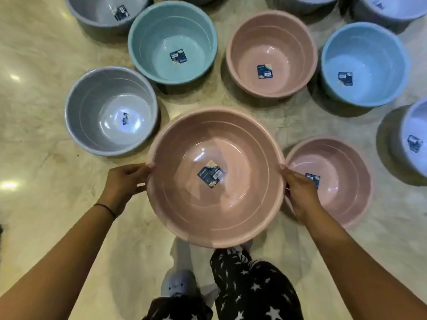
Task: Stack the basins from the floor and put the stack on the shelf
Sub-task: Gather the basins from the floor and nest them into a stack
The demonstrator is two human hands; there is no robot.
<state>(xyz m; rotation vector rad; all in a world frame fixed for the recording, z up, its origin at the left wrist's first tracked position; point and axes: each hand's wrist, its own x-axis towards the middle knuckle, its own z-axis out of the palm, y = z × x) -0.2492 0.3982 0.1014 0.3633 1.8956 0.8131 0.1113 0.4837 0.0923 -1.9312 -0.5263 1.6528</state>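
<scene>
I hold a large pink basin [184,204] level above the floor, in front of my legs. My left hand [123,184] grips its left rim and my right hand [300,192] grips its right rim. A dark label sticks to its bottom. More basins stand upright on the floor around it: a pink basin [342,199] just to the right, partly hidden by my right hand, a grey basin [92,107] to the left, a teal basin [161,26], another pink basin [272,35] and a light blue basin [365,45] farther ahead.
Further grey and pale blue basins [413,125] line the top and right edges of the view. The floor is glossy cream marble [41,65], bare on the left side. My star-patterned trousers and a slipper [178,285] show at the bottom.
</scene>
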